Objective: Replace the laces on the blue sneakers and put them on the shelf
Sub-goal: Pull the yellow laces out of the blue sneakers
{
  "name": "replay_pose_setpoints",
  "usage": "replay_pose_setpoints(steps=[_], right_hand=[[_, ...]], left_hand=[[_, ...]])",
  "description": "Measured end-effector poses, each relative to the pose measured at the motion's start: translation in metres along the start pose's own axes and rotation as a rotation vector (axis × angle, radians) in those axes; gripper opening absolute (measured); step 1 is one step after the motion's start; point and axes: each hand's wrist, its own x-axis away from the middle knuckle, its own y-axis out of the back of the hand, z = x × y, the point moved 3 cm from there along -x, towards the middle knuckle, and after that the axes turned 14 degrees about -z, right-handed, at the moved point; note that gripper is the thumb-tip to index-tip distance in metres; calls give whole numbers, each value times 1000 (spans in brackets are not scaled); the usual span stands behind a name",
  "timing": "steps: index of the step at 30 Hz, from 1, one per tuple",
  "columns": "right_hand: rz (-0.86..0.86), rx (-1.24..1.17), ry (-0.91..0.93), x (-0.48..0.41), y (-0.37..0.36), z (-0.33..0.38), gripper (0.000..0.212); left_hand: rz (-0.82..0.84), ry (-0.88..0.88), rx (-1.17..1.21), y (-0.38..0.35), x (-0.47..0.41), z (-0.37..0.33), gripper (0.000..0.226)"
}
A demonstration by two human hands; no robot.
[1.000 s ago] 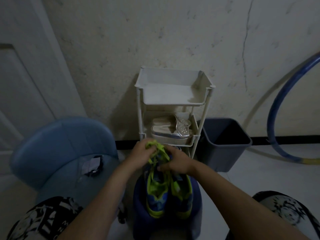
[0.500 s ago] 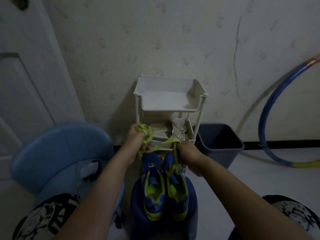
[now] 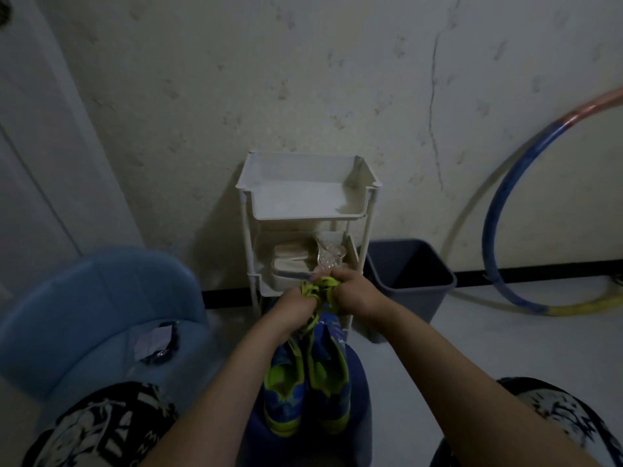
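Two blue sneakers point(image 3: 305, 389) with neon-green linings stand side by side on a dark blue stool point(image 3: 357, 392) between my knees, toes pointing away. A bunch of neon-green lace point(image 3: 318, 288) is gathered above their toes. My left hand point(image 3: 293, 308) grips the bunch from the left and my right hand point(image 3: 354, 293) grips it from the right, the two hands close together. A strand of lace runs down from my hands to the sneakers. The white shelf point(image 3: 306, 200) stands against the wall just beyond my hands; its top tier holds nothing.
The shelf's middle tier holds pale shoes point(image 3: 293, 257) and a glittery one. A dark grey bin point(image 3: 409, 278) stands right of the shelf. A blue chair point(image 3: 97, 305) with a small packet on its seat is at my left. A hoop point(image 3: 505, 237) leans on the wall.
My hands had pulled apart with the lace stretched between them; now they have come back together over the sneaker toes with the lace bunched up. The view has tilted down slightly.
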Motion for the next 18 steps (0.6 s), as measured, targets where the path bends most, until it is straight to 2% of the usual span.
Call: replay_pose_setpoints(steps=[2,5,9,11,14,16,18], right_hand=[[102,5,-93,4,1,-7,54],[182,25,-122,6,3,-16,44],[29,149,-55,-1,22,-33,35],[-13,198,-13,-3,35,-37,24],[-89,282,61,-9,57,-39,9],[-178,220,52,-14,69,-41,8],[-272,106,26,-19,79,-42,9]], left_hand=[[-52,-60,-155,-4,-5,1,25],[-53,-140,-278,-15,-6,-1,40],[75,-235,-298,-34,-3,-16,44],[181,-270,-226,-44,0,-22,39],[358,-182,-42,-55,1,-19,35],[368,-90,18,-61,-2,-17,35],[305,-87,-19,-66,-8,-18,27]])
